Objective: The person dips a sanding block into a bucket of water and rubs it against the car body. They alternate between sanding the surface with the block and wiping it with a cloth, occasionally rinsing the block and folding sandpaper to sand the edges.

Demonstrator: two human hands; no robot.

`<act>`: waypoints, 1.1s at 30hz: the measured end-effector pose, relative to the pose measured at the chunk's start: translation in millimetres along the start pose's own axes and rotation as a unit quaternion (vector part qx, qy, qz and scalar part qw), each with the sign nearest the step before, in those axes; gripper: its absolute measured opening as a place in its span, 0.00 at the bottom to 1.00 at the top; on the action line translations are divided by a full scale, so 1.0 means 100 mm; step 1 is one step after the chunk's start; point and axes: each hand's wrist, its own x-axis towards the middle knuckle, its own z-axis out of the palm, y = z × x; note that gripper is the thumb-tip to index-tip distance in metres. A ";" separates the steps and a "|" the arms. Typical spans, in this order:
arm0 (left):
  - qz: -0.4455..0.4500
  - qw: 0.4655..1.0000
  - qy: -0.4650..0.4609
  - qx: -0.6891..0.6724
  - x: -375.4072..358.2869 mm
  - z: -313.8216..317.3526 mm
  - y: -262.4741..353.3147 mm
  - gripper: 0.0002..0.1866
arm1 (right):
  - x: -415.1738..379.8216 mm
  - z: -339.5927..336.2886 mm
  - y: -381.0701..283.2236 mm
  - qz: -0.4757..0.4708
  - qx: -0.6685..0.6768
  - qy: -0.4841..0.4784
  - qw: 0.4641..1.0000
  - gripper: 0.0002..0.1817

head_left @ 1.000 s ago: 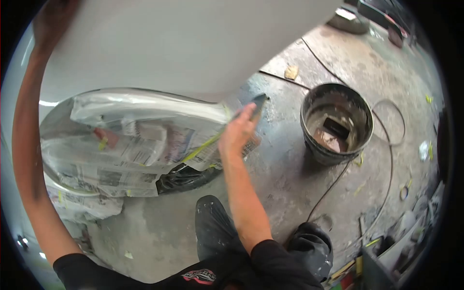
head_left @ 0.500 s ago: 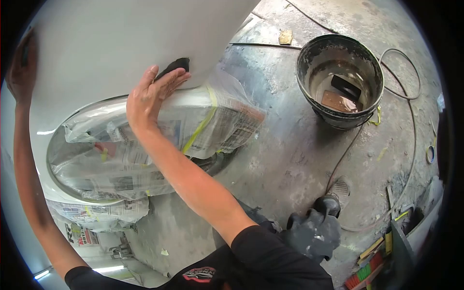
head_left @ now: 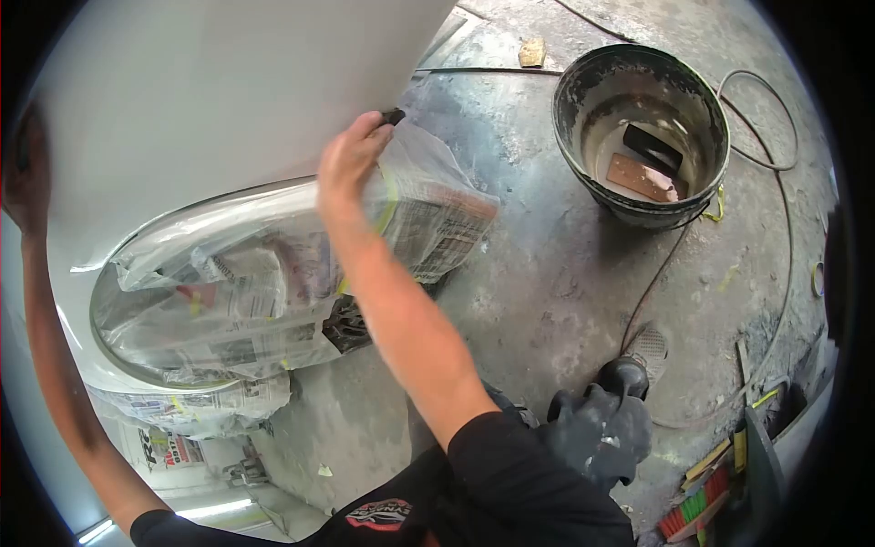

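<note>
My right hand (head_left: pixel 346 164) is closed on a small black piece of what looks like sandpaper (head_left: pixel 394 117). It presses this to the lower edge of a pale car body panel (head_left: pixel 237 100), just above the wheel arch. Below the hand, the wheel (head_left: pixel 228 301) is wrapped in clear plastic film and newspaper. Far to the left, my left hand (head_left: pixel 29 178) is raised against the panel near the edge of view. Deep shade hides its fingers, and a dark patch shows beside them.
A black bucket (head_left: pixel 567 137) on the stained concrete floor holds murky water, a black block (head_left: pixel 653 146) and a brown block (head_left: pixel 643 178). A hose (head_left: pixel 782 237) curves past it. A brush with red and green bristles (head_left: pixel 693 506) lies at lower right.
My right hand has slid right along the panel's lower edge with the black piece, its fingers now more bunched. The left hand sits slightly lower and further left in view.
</note>
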 end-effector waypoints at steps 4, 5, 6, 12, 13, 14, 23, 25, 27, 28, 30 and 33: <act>0.126 0.732 -0.204 0.638 -0.32 0.14 -0.16 0.23 | -0.53 0.34 0.22 -0.092 -0.181 0.048 0.978 0.33; 0.156 0.623 -0.239 0.729 -0.42 0.20 -0.23 0.24 | -0.39 0.34 0.72 -0.234 -0.391 0.038 0.890 0.34; 0.157 0.604 -0.245 0.742 -0.45 0.26 -0.34 0.24 | -0.33 0.33 0.64 -0.205 -0.338 0.027 0.918 0.36; 0.124 0.616 -0.219 0.747 -0.30 0.09 -0.25 0.25 | -0.27 -0.07 -0.03 -0.042 -0.051 -0.047 0.997 0.44; 0.106 0.664 -0.185 0.717 -0.16 0.11 -0.11 0.24 | -0.39 -0.05 -0.01 -0.036 -0.046 -0.049 0.997 0.44; 0.139 0.604 -0.193 0.761 -0.20 0.20 -0.22 0.24 | -0.45 0.02 0.03 -0.031 -0.043 -0.053 0.997 0.45; 0.075 0.768 -0.119 0.625 -0.15 0.14 -0.09 0.18 | -0.34 0.12 0.24 -0.092 -0.107 0.026 0.990 0.42; 0.059 0.821 -0.097 0.560 -0.09 0.12 -0.06 0.17 | -0.16 0.04 0.08 -0.064 -0.070 0.013 0.995 0.43; 0.035 0.879 -0.069 0.470 -0.04 0.07 0.02 0.16 | 0.13 -0.09 0.00 -0.029 0.021 0.002 0.999 0.44; 0.024 0.900 -0.053 0.432 0.00 0.05 0.07 0.15 | 0.05 0.00 0.08 -0.029 -0.003 0.013 0.999 0.44; 0.006 0.929 -0.031 0.370 0.03 0.04 0.09 0.15 | -0.28 0.18 0.04 -0.028 -0.055 0.042 0.997 0.45; -0.008 0.955 -0.005 0.296 0.05 0.07 0.14 0.14 | -0.27 0.20 0.00 0.018 -0.042 0.048 0.998 0.47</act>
